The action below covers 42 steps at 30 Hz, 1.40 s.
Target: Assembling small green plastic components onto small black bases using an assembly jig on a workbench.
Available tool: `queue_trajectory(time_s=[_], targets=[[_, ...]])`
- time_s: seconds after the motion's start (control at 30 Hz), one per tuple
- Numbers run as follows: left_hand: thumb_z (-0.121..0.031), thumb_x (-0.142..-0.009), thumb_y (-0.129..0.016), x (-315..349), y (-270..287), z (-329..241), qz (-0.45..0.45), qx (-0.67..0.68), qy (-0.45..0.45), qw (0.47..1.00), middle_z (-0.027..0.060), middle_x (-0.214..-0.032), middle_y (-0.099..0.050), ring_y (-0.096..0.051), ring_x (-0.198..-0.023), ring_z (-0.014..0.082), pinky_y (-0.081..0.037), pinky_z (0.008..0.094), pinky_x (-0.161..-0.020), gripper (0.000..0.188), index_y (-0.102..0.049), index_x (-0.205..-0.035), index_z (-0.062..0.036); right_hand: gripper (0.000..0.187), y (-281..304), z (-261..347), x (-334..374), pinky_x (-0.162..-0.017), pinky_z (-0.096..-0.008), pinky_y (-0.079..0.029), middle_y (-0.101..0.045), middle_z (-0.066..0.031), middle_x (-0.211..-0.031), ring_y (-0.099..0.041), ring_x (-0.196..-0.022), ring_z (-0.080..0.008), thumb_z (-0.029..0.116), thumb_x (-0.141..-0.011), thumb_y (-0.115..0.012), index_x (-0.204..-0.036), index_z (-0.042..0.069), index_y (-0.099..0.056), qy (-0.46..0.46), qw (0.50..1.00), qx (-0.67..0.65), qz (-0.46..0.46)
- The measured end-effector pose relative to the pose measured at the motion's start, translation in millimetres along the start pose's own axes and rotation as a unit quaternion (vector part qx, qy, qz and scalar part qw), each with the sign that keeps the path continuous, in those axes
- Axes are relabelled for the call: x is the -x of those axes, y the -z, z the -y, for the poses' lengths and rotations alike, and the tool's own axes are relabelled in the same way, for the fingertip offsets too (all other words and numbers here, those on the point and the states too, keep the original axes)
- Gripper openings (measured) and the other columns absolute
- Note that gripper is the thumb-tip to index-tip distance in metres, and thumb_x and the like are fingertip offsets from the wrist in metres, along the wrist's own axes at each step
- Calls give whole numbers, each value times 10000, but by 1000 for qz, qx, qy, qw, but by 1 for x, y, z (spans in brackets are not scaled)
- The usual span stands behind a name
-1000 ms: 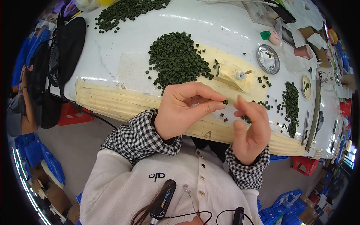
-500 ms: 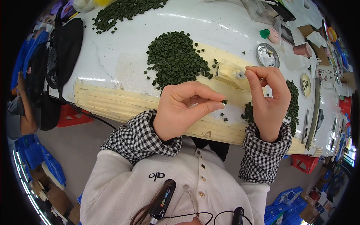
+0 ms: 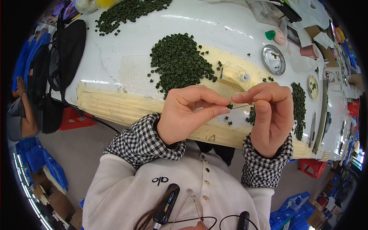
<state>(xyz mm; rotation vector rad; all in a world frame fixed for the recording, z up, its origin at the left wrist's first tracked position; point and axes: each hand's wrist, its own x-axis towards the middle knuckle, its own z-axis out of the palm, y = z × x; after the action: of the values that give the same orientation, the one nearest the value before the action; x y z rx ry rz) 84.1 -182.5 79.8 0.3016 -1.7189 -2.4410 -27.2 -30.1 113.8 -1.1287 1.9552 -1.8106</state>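
Observation:
A small dark green part (image 3: 230,106), like a rubber plug, is pinched between the thumb and forefinger of my left hand (image 3: 186,111). My right hand (image 3: 272,113) grips a thin needle-like rod (image 3: 242,106) in its fingertips, its end at the green part; I cannot tell whether it touches or enters it. Just beyond my hands stands a yellowish block (image 3: 231,73) with a small white cup or nozzle (image 3: 244,78) on it. A heap of similar green parts (image 3: 180,57) lies beyond my left hand.
More green parts lie at the far left (image 3: 130,11) and right (image 3: 299,107). A round metal dish (image 3: 273,59) and a reddish cup (image 3: 309,51) stand at the back right. Tweezers (image 3: 312,124) lie near the right edge, a black bag (image 3: 71,53) at the left.
My right hand has moved from the white cup on the block, left and toward me, bringing the rod to the green part. My left hand has stayed nearly still.

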Motion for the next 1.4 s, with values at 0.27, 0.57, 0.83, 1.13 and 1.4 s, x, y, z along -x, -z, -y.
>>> queue_trajectory(time_s=[0.27,0.57,0.83,1.13,1.4], targets=[[84,-858,-658,-1,0,1,2,5,-1,1000,114,-1001,-677,-662,-908,146,-526,266,-815,174,-674,-1024,36,191,1,-1,0,-746,-294,-518,-591,-127,-896,-658,-782,-199,184,-1009,-504,-973,-3,-493,10,999,29,18],[83,-856,-660,0,-1,2,-2,2,-2,1000,111,-990,-683,-660,-901,134,-521,253,-802,180,-673,-1029,35,174,2,-1,-1,-757,-289,-510,-591,-127,-907,-653,-796,-193,163,-1008,-501,-966,-5,-495,13,999,30,16],[82,-851,-664,0,-1,0,-2,-10,1,1000,108,-971,-684,-656,-882,123,-522,242,-787,178,-678,-1023,38,96,11,-16,-6,-768,-236,-454,-624,-88,-913,-583,-800,-133,63,-981,-543,-991,-33,-550,73,960,226,-151],[78,-844,-674,-1,-2,1,-15,-8,-12,1000,107,-959,-678,-654,-871,131,-526,244,-793,164,-686,-1004,41,98,7,-21,-16,-722,-336,-437,-627,-75,-857,-551,-798,-247,38,-802,-721,-872,23,-654,67,929,353,-89],[81,-850,-666,-1,0,1,-24,1,-8,1000,96,-953,-672,-651,-870,123,-527,238,-780,166,-683,-1009,38,238,1,10,24,-722,-312,-450,-613,-109,-905,-560,-813,-233,-21,-820,-677,-1053,17,-704,-22,960,272,-58]])
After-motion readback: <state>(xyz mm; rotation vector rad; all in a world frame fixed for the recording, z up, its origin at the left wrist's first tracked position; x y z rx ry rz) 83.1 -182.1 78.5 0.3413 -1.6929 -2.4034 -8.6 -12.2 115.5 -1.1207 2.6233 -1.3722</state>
